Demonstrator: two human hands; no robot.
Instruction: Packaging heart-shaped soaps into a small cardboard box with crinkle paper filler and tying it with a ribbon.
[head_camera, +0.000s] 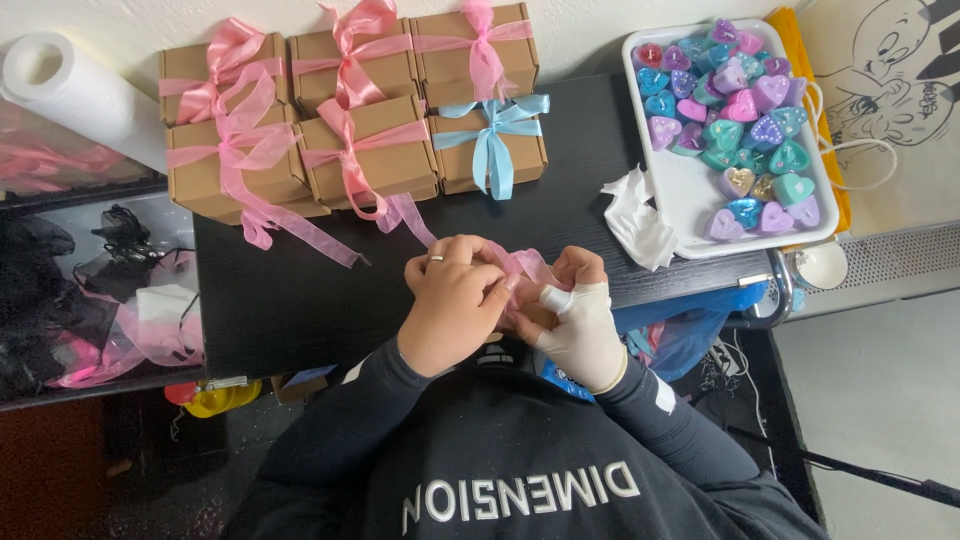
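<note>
I see my bare left hand (452, 305) and white-bandaged right hand (580, 320) both pinching a sheer pink ribbon (525, 265) at the black wooden table's (300, 300) near edge. I judge that keeping tension even on both ends should make it sit flat, like the bows on the brown cardboard boxes (350, 110).

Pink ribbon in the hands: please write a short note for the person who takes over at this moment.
Left hand: bare, ring on one finger, pinching the pink ribbon.
Right hand: partly wrapped in white, gripping the same ribbon.
Both hands are at the near edge of the black table.
Done: six brown boxes at the back are tied with bows, five pink, one blue.
Left: the ribbon is not yet on any box; heart-shaped pieces fill the white tray.
</note>
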